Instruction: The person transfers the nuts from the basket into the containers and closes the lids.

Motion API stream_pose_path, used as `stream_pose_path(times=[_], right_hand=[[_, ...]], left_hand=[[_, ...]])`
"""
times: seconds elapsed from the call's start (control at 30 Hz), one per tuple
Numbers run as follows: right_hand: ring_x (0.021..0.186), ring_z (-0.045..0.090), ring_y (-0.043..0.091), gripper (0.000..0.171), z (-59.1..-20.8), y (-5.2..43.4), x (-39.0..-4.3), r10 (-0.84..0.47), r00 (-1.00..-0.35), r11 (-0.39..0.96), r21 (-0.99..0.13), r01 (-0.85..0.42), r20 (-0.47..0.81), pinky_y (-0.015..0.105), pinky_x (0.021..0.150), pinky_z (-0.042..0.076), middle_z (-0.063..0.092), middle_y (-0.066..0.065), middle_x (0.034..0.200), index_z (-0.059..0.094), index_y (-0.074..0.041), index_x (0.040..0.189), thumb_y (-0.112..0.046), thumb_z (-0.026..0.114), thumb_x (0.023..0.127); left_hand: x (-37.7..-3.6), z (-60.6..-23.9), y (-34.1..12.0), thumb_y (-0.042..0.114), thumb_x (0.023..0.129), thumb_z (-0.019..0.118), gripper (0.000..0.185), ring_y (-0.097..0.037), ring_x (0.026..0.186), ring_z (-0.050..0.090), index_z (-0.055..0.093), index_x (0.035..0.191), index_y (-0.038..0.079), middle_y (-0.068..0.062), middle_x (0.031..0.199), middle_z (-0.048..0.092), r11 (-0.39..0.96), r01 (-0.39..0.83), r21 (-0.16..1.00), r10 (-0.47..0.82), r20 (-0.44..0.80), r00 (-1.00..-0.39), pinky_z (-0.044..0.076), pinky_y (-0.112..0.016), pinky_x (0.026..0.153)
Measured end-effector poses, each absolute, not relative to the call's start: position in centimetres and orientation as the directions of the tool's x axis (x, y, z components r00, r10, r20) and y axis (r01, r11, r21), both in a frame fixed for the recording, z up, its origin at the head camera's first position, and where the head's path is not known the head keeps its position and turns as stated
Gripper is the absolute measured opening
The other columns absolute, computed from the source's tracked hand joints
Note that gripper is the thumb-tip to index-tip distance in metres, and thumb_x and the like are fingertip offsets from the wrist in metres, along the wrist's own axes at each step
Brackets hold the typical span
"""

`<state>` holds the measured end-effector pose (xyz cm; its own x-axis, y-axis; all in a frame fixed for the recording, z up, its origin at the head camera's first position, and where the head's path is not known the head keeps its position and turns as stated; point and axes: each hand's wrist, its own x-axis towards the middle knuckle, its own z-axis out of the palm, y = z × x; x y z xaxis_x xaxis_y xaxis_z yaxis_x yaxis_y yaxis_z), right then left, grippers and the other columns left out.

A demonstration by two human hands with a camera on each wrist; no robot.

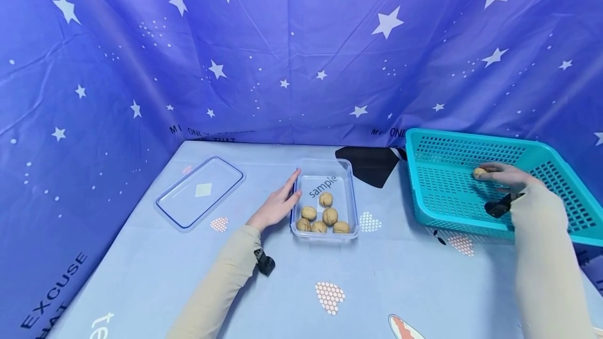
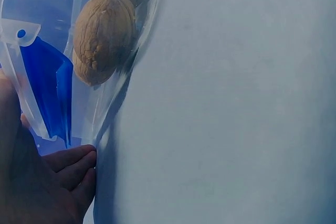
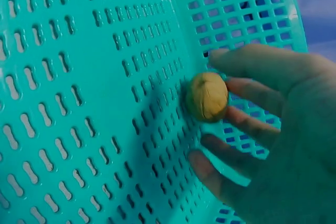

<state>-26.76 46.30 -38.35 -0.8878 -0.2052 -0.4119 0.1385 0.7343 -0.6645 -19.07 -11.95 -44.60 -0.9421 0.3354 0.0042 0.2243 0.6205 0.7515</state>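
Observation:
In the head view, a clear plastic box [image 1: 354, 198] holds several walnuts [image 1: 331, 216], gathered toward its near end. My left hand [image 1: 277, 206] rests against the box's left side, fingers extended; the left wrist view shows the fingertips [image 2: 84, 156] by a blue clip [image 2: 50, 85]. My right hand [image 1: 510, 176] reaches into a turquoise basket [image 1: 447, 208]. A single walnut [image 3: 208, 97] lies there against the basket's far side. Around it the right hand's fingers [image 3: 252, 61] are spread and slightly bent, close to the walnut; whether they touch it is hard to tell.
The box's clear lid [image 1: 181, 200] with a blue seal and a pale square label lies flat on the left of the table. Blue star-printed cloth [image 1: 292, 56] hangs behind and at the left. A light blue printed cloth [image 1: 282, 297] covers the table.

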Motion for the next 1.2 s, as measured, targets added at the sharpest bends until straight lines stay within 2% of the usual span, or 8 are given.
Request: stream_pose_path(times=[0.03, 0.23, 0.37, 0.5, 0.57, 0.63, 0.97, 1.2], right_hand=[[0.127, 0.012, 0.063, 0.073, -38.4, 46.2, -26.8, -0.228, -0.885, 0.722, -0.68, 0.126, -0.406, 0.07, 0.1, 0.028, 0.001, 0.048, 0.141, 0.0, 0.02, 0.142, -0.024, 0.044, 0.104], [0.127, 0.018, 0.062, 0.066, -38.7, 45.3, -27.2, -0.279, -0.879, 0.713, -0.697, 0.081, -0.388, 0.069, 0.101, 0.029, 0.009, 0.045, 0.142, 0.009, 0.019, 0.143, -0.019, 0.046, 0.103], [0.126, 0.029, 0.057, 0.063, -39.0, 44.7, -27.8, -0.314, -0.871, 0.707, -0.705, 0.051, -0.378, 0.064, 0.102, 0.033, 0.014, 0.043, 0.142, 0.017, 0.018, 0.143, -0.015, 0.05, 0.101], [0.111, 0.052, 0.033, 0.057, -39.2, 44.0, -28.2, -0.307, -0.878, 0.717, -0.696, 0.041, -0.368, 0.054, 0.096, 0.046, 0.03, 0.038, 0.136, 0.027, 0.017, 0.14, -0.013, 0.054, 0.098], [0.103, 0.055, 0.022, 0.054, -39.2, 43.6, -28.2, -0.3, -0.88, 0.719, -0.693, 0.045, -0.369, 0.049, 0.091, 0.05, 0.039, 0.035, 0.13, 0.033, 0.016, 0.136, -0.012, 0.056, 0.097], [0.098, 0.055, 0.017, 0.05, -39.3, 43.3, -28.3, -0.292, -0.88, 0.723, -0.689, 0.053, -0.375, 0.044, 0.087, 0.052, 0.044, 0.03, 0.125, 0.037, 0.015, 0.132, -0.011, 0.058, 0.096], [0.094, 0.055, 0.023, 0.044, -39.2, 42.4, -28.3, -0.302, -0.887, 0.729, -0.684, 0.021, -0.349, 0.039, 0.08, 0.054, 0.048, 0.027, 0.12, 0.04, 0.014, 0.128, -0.009, 0.059, 0.095], [0.095, 0.056, 0.024, 0.044, -38.1, 41.5, -28.4, -0.318, -0.893, 0.704, -0.71, 0.002, -0.319, 0.044, 0.082, 0.053, 0.05, 0.025, 0.121, 0.041, 0.012, 0.13, -0.012, 0.057, 0.097]], left_hand=[[-19.1, -44.6, -12.0, 0.038, 0.105, 0.037, 0.06, -0.036, 0.14, 0.024, 0.007, 0.156, 0.033, -0.001, 0.159, 0.016, 0.618, 0.227, 0.753, 0.338, 0.007, -0.941, 0.021, -0.054, 0.113], [-19.2, -44.9, -12.1, 0.042, 0.104, 0.035, 0.06, -0.034, 0.141, 0.024, 0.006, 0.156, 0.035, 0.001, 0.159, 0.015, 0.616, 0.224, 0.755, 0.338, 0.004, -0.941, 0.021, -0.053, 0.113], [-19.4, -44.9, -12.3, 0.04, 0.104, 0.036, 0.06, -0.034, 0.14, 0.025, 0.006, 0.156, 0.036, 0.002, 0.159, 0.014, 0.618, 0.225, 0.753, 0.336, 0.006, -0.942, 0.021, -0.053, 0.113], [-19.5, -44.9, -12.3, 0.04, 0.104, 0.036, 0.06, -0.034, 0.14, 0.024, 0.007, 0.157, 0.032, 0.002, 0.159, 0.014, 0.621, 0.223, 0.751, 0.334, 0.004, -0.943, 0.02, -0.052, 0.113], [-19.4, -44.8, -12.3, 0.04, 0.104, 0.036, 0.061, -0.034, 0.14, 0.025, 0.008, 0.157, 0.031, 0.003, 0.159, 0.014, 0.624, 0.218, 0.751, 0.332, -0.001, -0.943, 0.021, -0.052, 0.113], [-19.4, -44.9, -12.3, 0.042, 0.104, 0.036, 0.061, -0.035, 0.14, 0.024, 0.008, 0.157, 0.031, 0.002, 0.159, 0.014, 0.62, 0.216, 0.754, 0.335, -0.005, -0.942, 0.021, -0.052, 0.113], [-19.3, -44.8, -12.2, 0.041, 0.104, 0.036, 0.061, -0.035, 0.14, 0.025, 0.008, 0.157, 0.03, 0.001, 0.159, 0.015, 0.612, 0.23, 0.757, 0.341, 0.01, -0.94, 0.021, -0.053, 0.112], [-19.3, -45.0, -12.2, 0.042, 0.104, 0.036, 0.061, -0.036, 0.14, 0.025, 0.008, 0.157, 0.029, -0.001, 0.159, 0.015, 0.615, 0.229, 0.755, 0.34, 0.009, -0.94, 0.021, -0.054, 0.112]])
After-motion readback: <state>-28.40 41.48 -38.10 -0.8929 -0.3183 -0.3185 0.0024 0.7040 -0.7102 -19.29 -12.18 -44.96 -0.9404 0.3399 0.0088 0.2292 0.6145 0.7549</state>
